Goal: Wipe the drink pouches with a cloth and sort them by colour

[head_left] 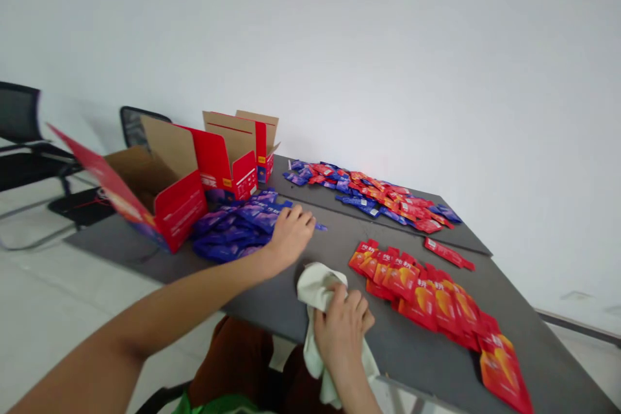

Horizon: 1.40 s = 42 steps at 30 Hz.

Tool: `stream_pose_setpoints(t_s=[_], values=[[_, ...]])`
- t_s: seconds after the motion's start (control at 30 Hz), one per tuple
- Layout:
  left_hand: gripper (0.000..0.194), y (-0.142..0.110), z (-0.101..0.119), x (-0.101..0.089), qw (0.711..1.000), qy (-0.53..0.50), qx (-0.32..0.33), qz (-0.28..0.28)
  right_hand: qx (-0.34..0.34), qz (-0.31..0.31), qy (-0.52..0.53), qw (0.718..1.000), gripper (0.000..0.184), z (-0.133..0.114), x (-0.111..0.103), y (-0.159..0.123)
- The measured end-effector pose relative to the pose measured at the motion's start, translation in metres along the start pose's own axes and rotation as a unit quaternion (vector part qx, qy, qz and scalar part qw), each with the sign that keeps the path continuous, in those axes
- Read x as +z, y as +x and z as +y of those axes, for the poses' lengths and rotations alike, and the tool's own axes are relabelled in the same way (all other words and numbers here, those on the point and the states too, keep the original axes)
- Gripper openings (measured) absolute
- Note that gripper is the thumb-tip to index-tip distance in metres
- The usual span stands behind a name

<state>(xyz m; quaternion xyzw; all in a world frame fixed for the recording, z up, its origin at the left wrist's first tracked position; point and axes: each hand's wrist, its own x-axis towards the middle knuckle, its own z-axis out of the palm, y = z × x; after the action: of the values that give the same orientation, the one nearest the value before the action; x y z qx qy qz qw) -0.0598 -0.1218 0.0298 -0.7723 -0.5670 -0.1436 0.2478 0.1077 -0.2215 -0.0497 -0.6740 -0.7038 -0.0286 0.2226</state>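
My left hand (294, 233) is closed over a purple pouch (321, 227), whose end pokes out past the fingers. A pile of purple pouches (233, 226) lies right beside it on the grey table. At the table's near edge, my right hand (343, 323) has its fingers curled on a pale cloth (317, 288), which hangs partly over the edge. To the right of the cloth runs an overlapping row of red pouches (422, 294) with orange fruit pictures.
Open red cardboard boxes (182, 213) stand along the table's left side. A mixed heap of red and blue pouches (373, 191) covers the back. One red pouch (449, 253) lies apart. Black chairs (22, 113) stand at left, and a white wall (388, 58) rises behind.
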Motion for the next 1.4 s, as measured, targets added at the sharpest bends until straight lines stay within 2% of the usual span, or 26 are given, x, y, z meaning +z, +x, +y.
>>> stream_pose_setpoints(t_s=[0.1,0.17,0.3,0.37,0.43,0.53,0.6,0.67,0.73,0.83,0.93,1.03,1.13,1.2,1.3,1.4], values=[[0.027,-0.060,0.035,-0.008,0.999,-0.029,-0.023,-0.024,0.033,-0.020,0.109,0.993,0.029,0.010,-0.004,0.008],[0.027,-0.087,0.051,-0.006,0.996,-0.053,-0.056,-0.044,0.052,-0.008,0.220,0.974,0.028,0.017,-0.009,0.012],[0.021,-0.112,0.068,0.003,0.982,-0.113,-0.145,-0.042,0.042,0.120,0.378,0.917,0.026,0.020,-0.028,0.016],[0.022,-0.115,0.068,0.006,0.967,-0.171,-0.186,-0.030,0.007,0.143,0.392,0.909,0.029,0.015,-0.036,0.019],[0.039,-0.118,0.066,0.007,0.948,-0.225,-0.223,-0.012,-0.024,0.108,0.365,0.924,0.036,0.007,-0.038,0.022],[0.057,-0.130,0.062,0.006,0.933,-0.255,-0.248,0.051,-0.011,0.005,0.257,0.966,0.049,-0.004,-0.030,0.021],[0.053,-0.145,0.061,0.006,0.933,-0.262,-0.225,0.099,-0.010,-0.069,0.198,0.978,0.056,-0.011,-0.021,0.016],[0.034,-0.163,0.063,0.009,0.939,-0.261,-0.187,0.121,-0.045,-0.118,0.166,0.978,0.058,-0.017,-0.010,0.009],[0.024,-0.179,0.066,0.016,0.946,-0.245,-0.167,0.134,-0.086,-0.122,0.133,0.980,0.055,-0.022,-0.002,0.002],[0.028,-0.191,0.072,0.026,0.947,-0.226,-0.172,0.149,-0.100,-0.084,0.064,0.989,0.047,-0.031,0.004,-0.005],[0.028,-0.190,0.075,0.029,0.947,-0.218,-0.188,0.144,-0.110,-0.053,0.013,0.992,0.040,-0.037,0.005,-0.009],[0.023,-0.183,0.078,0.027,0.942,-0.215,-0.216,0.140,-0.127,-0.050,-0.010,0.991,0.032,-0.040,0.005,-0.005],[0.020,-0.178,0.080,0.025,0.930,-0.232,-0.249,0.138,-0.134,-0.064,-0.035,0.988,0.027,-0.039,0.006,0.009],[0.024,-0.177,0.080,0.023,0.927,-0.243,-0.251,0.137,-0.127,-0.082,-0.061,0.987,0.027,-0.036,0.006,0.025],[0.032,-0.177,0.077,0.020,0.937,-0.237,-0.228,0.119,-0.090,-0.098,-0.088,0.987,0.033,-0.029,0.005,0.051],[0.033,-0.178,0.074,0.019,0.948,-0.215,-0.213,0.093,-0.032,-0.121,-0.067,0.990,0.037,-0.021,-0.002,0.069]])
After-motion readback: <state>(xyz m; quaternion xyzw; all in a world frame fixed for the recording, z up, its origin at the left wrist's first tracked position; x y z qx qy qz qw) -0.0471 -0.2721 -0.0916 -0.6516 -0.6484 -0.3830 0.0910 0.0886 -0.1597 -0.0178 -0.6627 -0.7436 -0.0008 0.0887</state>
